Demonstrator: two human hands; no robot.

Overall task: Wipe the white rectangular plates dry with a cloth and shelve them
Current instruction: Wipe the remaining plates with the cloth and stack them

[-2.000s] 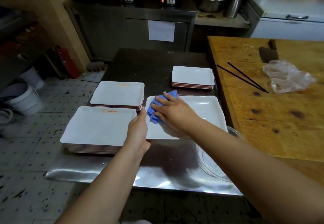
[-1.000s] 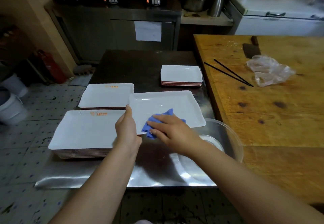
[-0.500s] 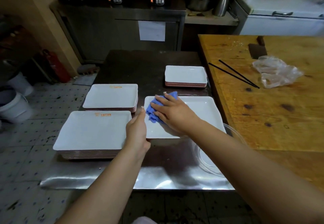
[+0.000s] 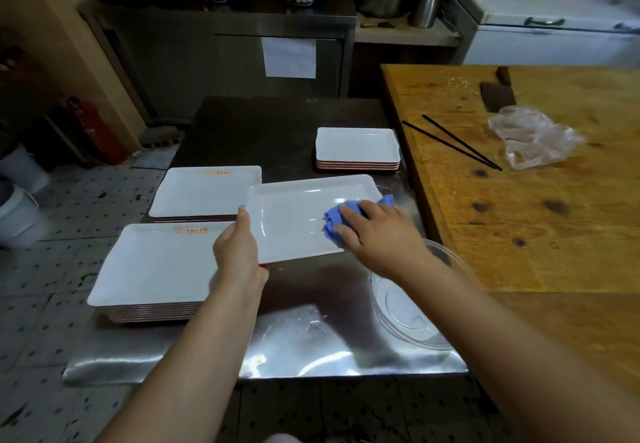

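Steel table: its shiny near edge is seen lowest in view, wet patches glinting on it.
Bowl: a clear bowl is set at the near right of the steel table, partly hidden under the right forearm.
Near stack: white rectangular plates are piled at the near left, an orange mark on the top one's far edge.
Left hand: it is closed on the near left edge of the plate, the thumb laid up along the left rim; the other fingers are hidden beneath.
Plate: one white rectangular plate is held over the middle of the steel table, slightly tilted, its left side overlapping the two left stacks in view.
Right hand: it is laid on the cloth with the fingers bent over it, pressing it onto the right part of the plate.
Cloth: a blue cloth is bunched under the right hand, one end showing past the plate's right rim.
Middle stack: a lower pile of white plates is placed beyond the near stack, also orange-marked.
Far stack: a smaller pile is set farther back, beside the wooden table.
Wooden table: to the right, black chopsticks, a crumpled clear bag and a cleaver are laid on it.
Counter: at the back, steel pots and a metal bowl are seen on it.
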